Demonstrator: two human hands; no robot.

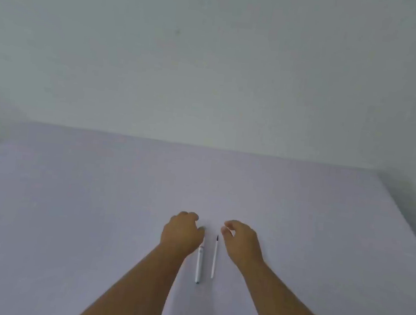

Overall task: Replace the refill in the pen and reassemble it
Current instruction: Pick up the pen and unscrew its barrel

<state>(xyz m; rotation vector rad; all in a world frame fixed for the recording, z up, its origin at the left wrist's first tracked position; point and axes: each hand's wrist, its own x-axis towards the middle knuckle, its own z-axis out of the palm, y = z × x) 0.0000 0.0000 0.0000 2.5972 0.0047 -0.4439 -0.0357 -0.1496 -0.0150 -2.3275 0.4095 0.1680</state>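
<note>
1. My left grip (181, 232) curls loosely over the far end of the pen (199, 261); whether it clasps it I cannot tell.
2. My right grip (240, 240) hovers half-open, holding nothing.
3. Pen and refill (214, 258) lie parallel on the pale surface (68, 206), long axes running away from me.
4. The refill's dark tip points away.
5. The pen's markings are unreadable.

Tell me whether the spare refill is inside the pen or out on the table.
Out. The refill lies bare on the table, beside the pen and apart from it, dark tip pointing away.
</note>
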